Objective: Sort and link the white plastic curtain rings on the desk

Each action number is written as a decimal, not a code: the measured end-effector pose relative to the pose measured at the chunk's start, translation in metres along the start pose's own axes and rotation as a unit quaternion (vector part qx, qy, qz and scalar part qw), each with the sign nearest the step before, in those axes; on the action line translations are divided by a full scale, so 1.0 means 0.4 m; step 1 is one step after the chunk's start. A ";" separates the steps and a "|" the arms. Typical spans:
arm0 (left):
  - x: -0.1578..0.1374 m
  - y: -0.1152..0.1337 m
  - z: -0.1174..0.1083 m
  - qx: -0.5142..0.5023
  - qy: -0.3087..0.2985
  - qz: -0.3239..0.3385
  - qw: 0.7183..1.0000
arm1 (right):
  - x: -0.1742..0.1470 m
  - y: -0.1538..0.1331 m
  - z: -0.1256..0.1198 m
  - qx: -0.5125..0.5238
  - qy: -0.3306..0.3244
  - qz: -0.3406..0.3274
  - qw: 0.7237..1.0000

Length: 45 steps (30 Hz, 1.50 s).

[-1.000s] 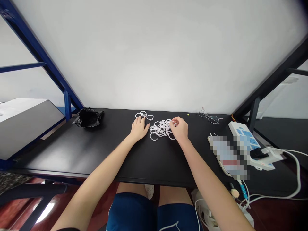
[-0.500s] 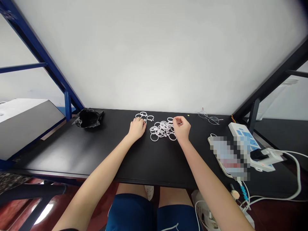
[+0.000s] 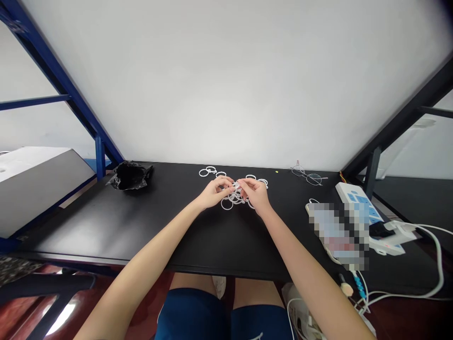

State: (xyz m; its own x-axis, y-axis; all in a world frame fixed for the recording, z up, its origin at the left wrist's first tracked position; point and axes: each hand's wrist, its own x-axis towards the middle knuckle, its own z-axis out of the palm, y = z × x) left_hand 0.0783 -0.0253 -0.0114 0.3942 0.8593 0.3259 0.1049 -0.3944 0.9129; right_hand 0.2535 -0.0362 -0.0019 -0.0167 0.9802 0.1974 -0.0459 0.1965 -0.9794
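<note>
A pile of white plastic rings (image 3: 227, 203), the sort used on shower curtains, lies tangled on the black table under both my hands. My left hand (image 3: 215, 191) is at the pile's left side, thumb and fingers closed on a white ring (image 3: 236, 186). Facing it, my right hand (image 3: 255, 192) pinches at the same spot, its fingertips nearly meeting the left ones. The fingers partly hide this ring. Several loose rings (image 3: 204, 173) lie behind my left hand, and others (image 3: 263, 181) show just behind my right hand.
On the left, a crumpled black plastic bag (image 3: 130, 176) stands with its mouth spread. Eyeglasses (image 3: 314, 179) lie at the back right. A phone (image 3: 334, 231) and a white power strip (image 3: 359, 200) with cables are on the right. A wall (image 3: 226, 85) borders the table's far edge.
My left hand has left the separate rings at the back and moved right to the pile. My right hand has shifted left, so both now meet over the pile.
</note>
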 end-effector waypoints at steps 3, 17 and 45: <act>-0.006 0.013 0.006 0.061 0.016 -0.004 0.998 | -0.007 0.002 0.012 0.014 -0.012 -0.026 0.999; -0.043 0.021 0.029 0.370 0.061 0.170 0.911 | -0.062 -0.005 0.073 0.055 -0.047 -0.045 0.996; -0.025 0.019 -0.006 0.433 0.137 0.040 0.890 | -0.012 0.022 0.025 -0.046 0.096 -0.055 0.993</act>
State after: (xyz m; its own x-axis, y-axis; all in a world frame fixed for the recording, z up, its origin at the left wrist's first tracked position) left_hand 0.0730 -0.0363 -0.0072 0.2066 0.8180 0.5368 0.7984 -0.4581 0.3907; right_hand 0.2432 -0.0395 -0.0111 0.1752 0.9374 0.3009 0.0545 0.2959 -0.9537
